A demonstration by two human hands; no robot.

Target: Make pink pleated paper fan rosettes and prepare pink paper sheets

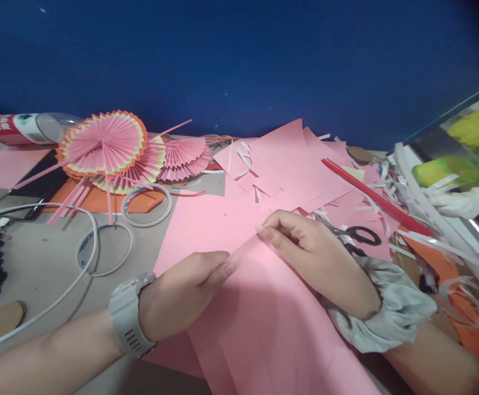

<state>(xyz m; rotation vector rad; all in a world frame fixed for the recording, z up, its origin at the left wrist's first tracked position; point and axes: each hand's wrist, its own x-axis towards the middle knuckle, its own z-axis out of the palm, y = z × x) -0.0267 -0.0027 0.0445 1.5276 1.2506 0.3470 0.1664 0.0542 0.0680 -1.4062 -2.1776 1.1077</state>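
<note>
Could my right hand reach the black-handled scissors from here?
Probably yes: the scissors lie close beside the right hand, upper handle loop uncovered, though it would likely have to release the pink sheet first.

On the wrist of the left hand (182, 296), in the lower part of the frame left of centre, sits a chunky watch (130, 315) in pale grey-green, its broad strap (127, 329) pierced by a row of narrow dark slots and its bulky case looking glossy along the upper edge, the dial hidden from view. The wrist of the right hand (313, 252), at lower right, wears a pale sage scrunchie (395, 307) gathered into thick, puffy folds. Both forearms (58, 351), toward the lower corners, are bare.
</note>
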